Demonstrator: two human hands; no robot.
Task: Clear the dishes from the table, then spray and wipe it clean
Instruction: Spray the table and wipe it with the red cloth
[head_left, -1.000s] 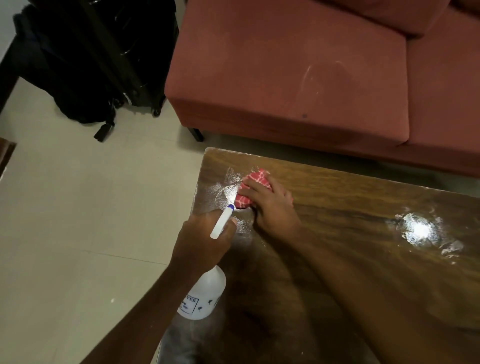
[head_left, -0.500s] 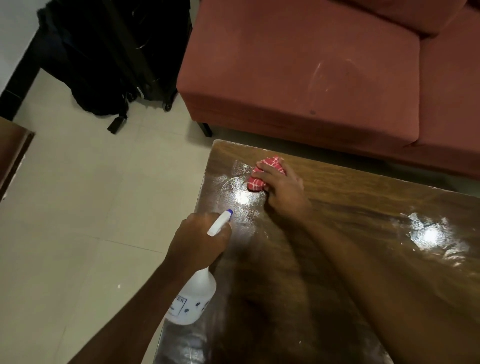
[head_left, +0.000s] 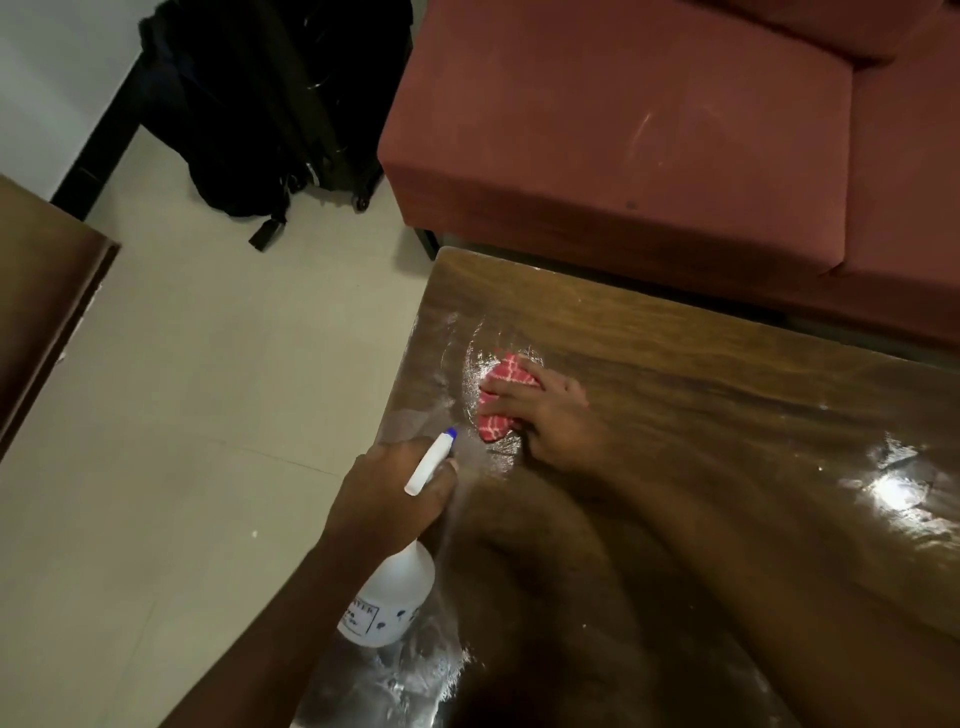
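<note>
While the left hand (head_left: 389, 493) grips the bottle (head_left: 395, 592) at the table's (head_left: 675, 364) eight o'clock edge, the right hand (head_left: 550, 415) presses flat-fingered on the cloth (head_left: 496, 426) toward ten o'clock.

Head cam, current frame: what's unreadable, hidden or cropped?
All in the head view:
- spray bottle label: print too small and blurred to read.
- Its trigger and neck: covered by the left hand gripping it.
- cloth: middle hidden under the right hand pressing it.
- table: right and near sides cut off by the frame edge, so leftover dishes there cannot be ruled out.
- black bags: too dark for detail.
</note>
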